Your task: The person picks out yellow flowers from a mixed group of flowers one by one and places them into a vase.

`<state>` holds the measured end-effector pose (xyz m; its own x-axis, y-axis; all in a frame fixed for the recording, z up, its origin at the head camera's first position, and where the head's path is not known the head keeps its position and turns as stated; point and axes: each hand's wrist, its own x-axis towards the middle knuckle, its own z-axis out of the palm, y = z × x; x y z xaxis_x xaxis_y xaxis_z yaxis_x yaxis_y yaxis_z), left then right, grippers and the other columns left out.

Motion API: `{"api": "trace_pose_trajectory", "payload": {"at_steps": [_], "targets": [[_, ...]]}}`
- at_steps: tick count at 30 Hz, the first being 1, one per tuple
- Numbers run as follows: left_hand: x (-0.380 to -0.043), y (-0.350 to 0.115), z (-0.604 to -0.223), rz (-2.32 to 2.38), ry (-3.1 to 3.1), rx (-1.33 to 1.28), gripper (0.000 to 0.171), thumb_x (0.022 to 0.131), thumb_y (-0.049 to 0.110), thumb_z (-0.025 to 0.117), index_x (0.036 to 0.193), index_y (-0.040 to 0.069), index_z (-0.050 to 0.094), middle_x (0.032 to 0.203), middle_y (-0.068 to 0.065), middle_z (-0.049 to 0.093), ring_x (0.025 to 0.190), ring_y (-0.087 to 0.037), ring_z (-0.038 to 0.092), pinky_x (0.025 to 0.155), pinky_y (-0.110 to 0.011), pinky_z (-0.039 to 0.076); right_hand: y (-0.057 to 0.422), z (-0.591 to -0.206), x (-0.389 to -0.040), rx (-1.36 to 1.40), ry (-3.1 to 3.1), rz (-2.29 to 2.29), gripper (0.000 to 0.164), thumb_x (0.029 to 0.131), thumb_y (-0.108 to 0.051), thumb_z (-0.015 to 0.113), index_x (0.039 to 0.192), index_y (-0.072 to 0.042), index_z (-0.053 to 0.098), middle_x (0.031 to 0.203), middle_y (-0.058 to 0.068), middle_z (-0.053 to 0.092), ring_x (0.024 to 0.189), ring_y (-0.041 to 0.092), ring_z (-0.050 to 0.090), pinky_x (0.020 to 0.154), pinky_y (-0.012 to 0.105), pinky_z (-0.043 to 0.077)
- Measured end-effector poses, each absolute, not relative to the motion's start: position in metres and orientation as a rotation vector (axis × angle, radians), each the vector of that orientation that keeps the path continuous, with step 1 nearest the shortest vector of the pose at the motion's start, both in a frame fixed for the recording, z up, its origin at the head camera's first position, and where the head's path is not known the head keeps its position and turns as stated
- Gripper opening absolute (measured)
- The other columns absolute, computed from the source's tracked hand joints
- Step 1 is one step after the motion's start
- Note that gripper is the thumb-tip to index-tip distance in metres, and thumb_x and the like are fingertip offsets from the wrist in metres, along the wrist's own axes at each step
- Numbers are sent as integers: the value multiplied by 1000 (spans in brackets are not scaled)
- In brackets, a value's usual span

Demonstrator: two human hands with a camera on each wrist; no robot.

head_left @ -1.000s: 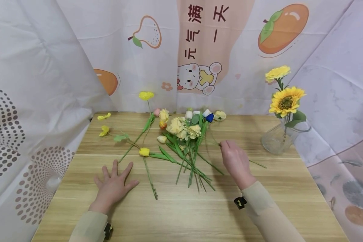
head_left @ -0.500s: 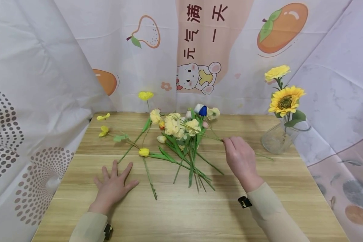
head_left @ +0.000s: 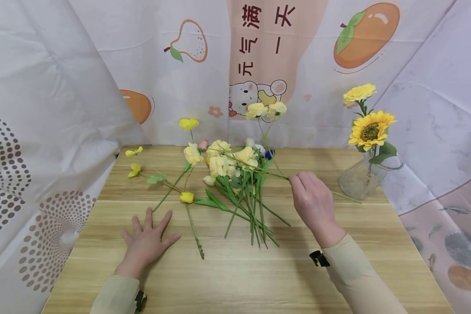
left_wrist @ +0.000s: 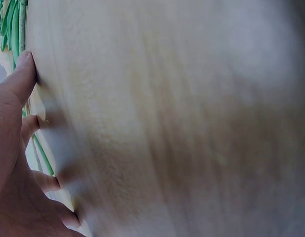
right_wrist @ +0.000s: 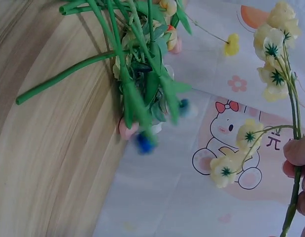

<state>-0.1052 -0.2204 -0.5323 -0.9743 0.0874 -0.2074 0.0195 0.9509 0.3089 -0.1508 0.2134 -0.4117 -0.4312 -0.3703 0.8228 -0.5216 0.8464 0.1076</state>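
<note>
My right hand (head_left: 314,200) pinches the green stem of a pale yellow artificial flower spray (right_wrist: 294,108), which branches into several small blossoms. In the head view the spray reaches leftward over a pile of artificial flowers (head_left: 255,205), two of its blossoms standing up in front of the curtain. The pile holds green-stemmed tulips, among them a blue one (head_left: 269,154). On the table's left side, my left hand (head_left: 143,246) rests palm down with fingers spread, holding nothing. Near its fingertips lie a thin green stem and a yellow tulip (head_left: 186,197).
A clear glass vase (head_left: 355,185) at the back right holds a sunflower (head_left: 370,131) and a yellow flower (head_left: 360,93). Yellow flowers (head_left: 134,170) lie at the back left. A printed curtain (head_left: 161,109) hangs behind the wooden table (head_left: 227,283).
My right hand has moved slightly right, drawing the spray out of the pile; two of its blossoms have risen and the pile's flowers have shifted. The left hand stays put.
</note>
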Motion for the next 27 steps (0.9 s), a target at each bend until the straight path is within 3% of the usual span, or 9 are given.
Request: {"api": "trace_pose_trajectory", "payload": {"at_steps": [9, 19, 27], "targets": [[-105, -220, -531, 457, 2893, 88, 86, 93, 74, 51, 162, 26, 32, 164, -37, 3, 137, -77, -2, 94, -93, -5, 230, -402, -158, 684, -2043, 203, 13, 96, 11, 54, 90, 7, 66, 77, 15, 60, 63, 33, 54, 51, 43, 47], [-104, -219, -529, 439, 2900, 95, 86, 92, 76, 50, 161, 27, 33, 164, -37, 5, 137, -77, 0, 93, -93, -3, 287, -388, -173, 646, -2043, 149, 5, 95, 6, 62, 97, 6, 66, 80, 18, 60, 64, 38, 56, 49, 47, 47], [-104, -220, -531, 440, 2899, 96, 86, 93, 75, 51, 161, 27, 32, 164, -37, 4, 137, -77, -1, 93, -93, -4, 327, -388, -184, 599, -2083, 157, 6, 94, 5, 66, 99, 4, 64, 83, 20, 59, 77, 43, 60, 61, 53, 51]]}}
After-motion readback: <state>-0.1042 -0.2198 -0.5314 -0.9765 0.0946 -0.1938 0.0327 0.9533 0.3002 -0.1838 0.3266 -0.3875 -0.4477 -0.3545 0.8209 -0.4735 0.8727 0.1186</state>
